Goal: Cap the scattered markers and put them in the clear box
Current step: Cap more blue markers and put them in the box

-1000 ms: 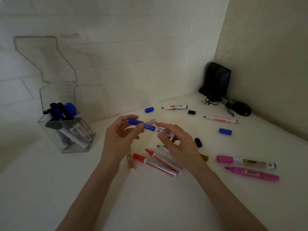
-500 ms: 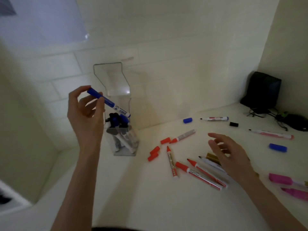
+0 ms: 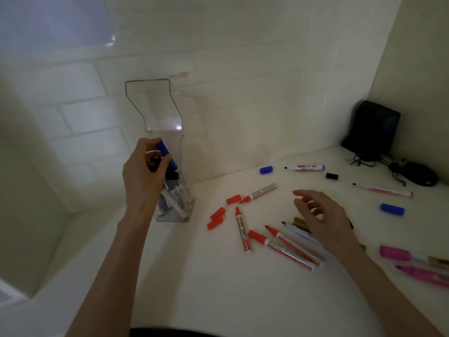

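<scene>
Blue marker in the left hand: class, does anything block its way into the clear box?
Nothing visible does. The clear box has its hinged lid standing open, and the left hand holds the blue marker tilted at the mouth, above the markers already inside.

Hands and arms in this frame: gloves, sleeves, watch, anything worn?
Nothing worn that shows. The left hand and right hand are bare, with no gloves. Both forearms are bare down to the frame edge, with no sleeves, watch or wristbands. The light is dim, so a thin ring cannot be ruled out. The dark strip at the bottom edge may be clothing; cannot tell.
</scene>
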Action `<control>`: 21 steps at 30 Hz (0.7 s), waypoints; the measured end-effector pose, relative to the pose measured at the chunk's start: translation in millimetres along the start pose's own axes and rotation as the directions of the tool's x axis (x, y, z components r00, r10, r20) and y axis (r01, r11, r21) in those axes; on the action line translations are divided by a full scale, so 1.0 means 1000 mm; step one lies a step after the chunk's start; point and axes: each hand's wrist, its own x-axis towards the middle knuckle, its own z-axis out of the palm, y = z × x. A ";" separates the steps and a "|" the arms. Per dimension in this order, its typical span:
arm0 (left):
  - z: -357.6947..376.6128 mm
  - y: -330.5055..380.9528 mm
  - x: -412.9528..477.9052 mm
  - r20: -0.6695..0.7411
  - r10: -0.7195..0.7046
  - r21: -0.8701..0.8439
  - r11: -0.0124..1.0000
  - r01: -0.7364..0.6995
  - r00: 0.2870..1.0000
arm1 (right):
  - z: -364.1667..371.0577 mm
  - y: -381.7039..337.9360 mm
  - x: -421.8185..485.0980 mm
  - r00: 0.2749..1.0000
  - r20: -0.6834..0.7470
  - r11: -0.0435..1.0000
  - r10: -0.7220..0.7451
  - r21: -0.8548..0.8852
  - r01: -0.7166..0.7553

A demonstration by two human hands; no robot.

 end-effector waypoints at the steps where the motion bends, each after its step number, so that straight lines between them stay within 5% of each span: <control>1: 0.001 -0.002 0.000 0.013 0.002 0.007 1.000 -0.002 1.000 | -0.004 0.002 0.001 1.000 -0.024 1.000 0.008 -0.003 -0.008; 6: -0.005 -0.009 0.006 0.081 0.085 0.117 0.989 -0.094 0.993 | -0.022 0.010 0.008 0.985 -0.131 0.993 0.113 0.030 -0.110; 11: -0.007 -0.026 0.015 0.251 0.299 0.333 0.867 -0.372 0.921 | -0.036 0.015 0.015 0.964 -0.209 0.985 0.167 -0.008 -0.173; 18: 0.003 0.004 -0.026 -0.082 0.377 0.263 0.901 -0.344 0.923 | -0.086 0.038 0.017 0.877 -0.372 0.952 0.305 0.093 -0.292; 21: 0.025 0.023 -0.049 -0.109 0.447 0.162 0.889 -0.428 0.888 | -0.107 0.051 0.013 0.862 -0.372 0.935 0.344 0.055 -0.350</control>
